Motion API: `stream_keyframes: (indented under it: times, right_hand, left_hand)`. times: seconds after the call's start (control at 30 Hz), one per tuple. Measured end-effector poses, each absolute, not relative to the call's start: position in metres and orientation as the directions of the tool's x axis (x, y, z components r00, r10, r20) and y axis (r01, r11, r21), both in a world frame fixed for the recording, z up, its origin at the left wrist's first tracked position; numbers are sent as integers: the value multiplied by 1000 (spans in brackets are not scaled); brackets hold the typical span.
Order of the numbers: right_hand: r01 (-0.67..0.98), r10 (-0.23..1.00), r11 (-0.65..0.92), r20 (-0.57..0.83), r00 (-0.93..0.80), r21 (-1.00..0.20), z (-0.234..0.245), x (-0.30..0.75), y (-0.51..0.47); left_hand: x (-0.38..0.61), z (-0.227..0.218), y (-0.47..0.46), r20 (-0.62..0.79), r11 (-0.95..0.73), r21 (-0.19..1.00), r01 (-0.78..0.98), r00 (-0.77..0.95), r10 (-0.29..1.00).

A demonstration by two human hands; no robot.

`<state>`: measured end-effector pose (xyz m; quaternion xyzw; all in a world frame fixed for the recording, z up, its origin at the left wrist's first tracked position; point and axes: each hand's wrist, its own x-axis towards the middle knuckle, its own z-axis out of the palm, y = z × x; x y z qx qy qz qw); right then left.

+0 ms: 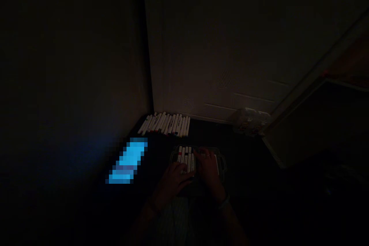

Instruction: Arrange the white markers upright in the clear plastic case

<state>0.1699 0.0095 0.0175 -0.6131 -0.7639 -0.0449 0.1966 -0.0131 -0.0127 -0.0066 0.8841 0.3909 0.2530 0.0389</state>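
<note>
White markers point(182, 155) lie side by side in a clear plastic case point(223, 161) on the dark tabletop in front of me. My left hand point(173, 177) rests over the lower left of the case, its fingers and thumb apart and touching the lower ends of the markers. At the right of the row, my right hand point(208, 165) is curled over the case, fingertips bent down by the markers' upper ends. Whatever is under those fingers is hidden in the dark. A white piece point(216, 161) shows just right of my right hand.
More white markers point(165, 123) lie in a row along the wall at the back. On the left a bright blue, pixelated screen point(128, 161) glows. Clear plastic packaging point(250, 121) stands at the back right, near a slanted panel edge point(273, 152). The room is very dark.
</note>
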Motion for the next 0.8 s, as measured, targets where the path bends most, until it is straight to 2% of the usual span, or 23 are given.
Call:
stream_keyframes:
  times: [0.8]
  right_hand:
    - [948, 922, 260, 340, -187, -182, 21, 171, 3]
  left_hand:
    - [-15, 4, -18, 394, -643, 328, 692, 519, 759]
